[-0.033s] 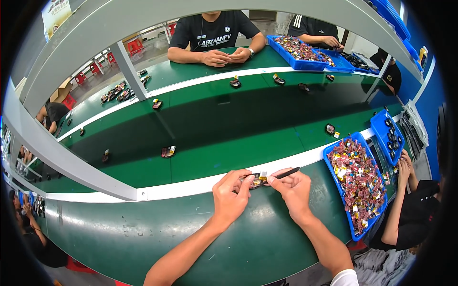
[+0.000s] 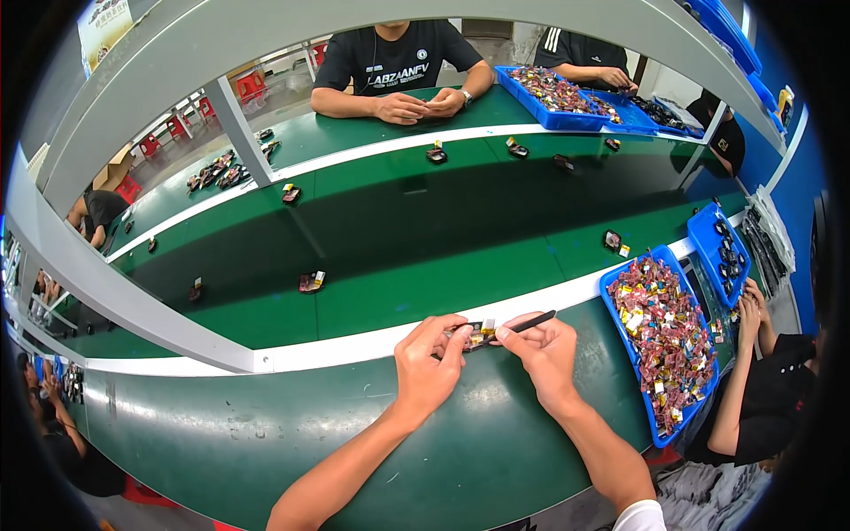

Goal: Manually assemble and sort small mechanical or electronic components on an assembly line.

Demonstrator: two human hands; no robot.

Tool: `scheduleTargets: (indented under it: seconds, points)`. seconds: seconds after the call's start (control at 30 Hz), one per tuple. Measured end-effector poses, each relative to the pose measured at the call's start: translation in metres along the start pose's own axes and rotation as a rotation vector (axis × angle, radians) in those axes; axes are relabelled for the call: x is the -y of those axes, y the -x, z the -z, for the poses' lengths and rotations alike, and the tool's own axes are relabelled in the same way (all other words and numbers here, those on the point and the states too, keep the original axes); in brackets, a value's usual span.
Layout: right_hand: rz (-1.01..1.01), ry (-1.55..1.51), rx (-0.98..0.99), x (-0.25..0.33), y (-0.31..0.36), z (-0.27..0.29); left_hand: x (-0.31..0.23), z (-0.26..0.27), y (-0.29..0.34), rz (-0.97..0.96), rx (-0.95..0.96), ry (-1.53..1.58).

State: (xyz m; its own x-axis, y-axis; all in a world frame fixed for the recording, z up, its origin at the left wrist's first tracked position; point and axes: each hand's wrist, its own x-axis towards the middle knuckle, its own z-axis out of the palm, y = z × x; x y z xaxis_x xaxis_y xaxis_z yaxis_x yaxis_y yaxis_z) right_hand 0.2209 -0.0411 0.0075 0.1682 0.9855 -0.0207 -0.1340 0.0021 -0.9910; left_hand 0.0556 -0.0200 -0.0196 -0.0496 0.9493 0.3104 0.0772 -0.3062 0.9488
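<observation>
Over the near green bench, my left hand (image 2: 429, 363) pinches a small black-cased electronic assembly (image 2: 479, 336) with a yellow-and-white piece standing on it. The fingertips cover much of that part. My right hand (image 2: 542, 356) is closed around a slim black stick-like tool (image 2: 537, 323), whose free end points up to the right. Thumb and fingers of this hand meet the right side of the assembly, where the tool's other end is hidden. Both hands are close together, just in front of the white rail.
To my right stands a blue tray (image 2: 660, 434) heaped with reddish circuit pieces; behind it, another blue tray (image 2: 706, 232) holds black parts. Similar assemblies (image 2: 312, 281) lie spaced along the green belt (image 2: 425, 305). A grey frame post (image 2: 133, 292) slants at left. Co-workers sit across and at right.
</observation>
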Motion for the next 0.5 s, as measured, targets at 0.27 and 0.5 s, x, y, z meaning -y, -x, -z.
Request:
scheduleTargets:
  seconds: [0.27,0.5]
  points:
    - [-0.084,0.036,-0.006,0.012,0.002,-0.001,-0.001,0.001,0.001,-0.074,0.030,-0.064]
    - [-0.150,-0.014,0.005,0.015,0.002,0.000,-0.001,0.000,0.001,-0.118,-0.011,-0.039]
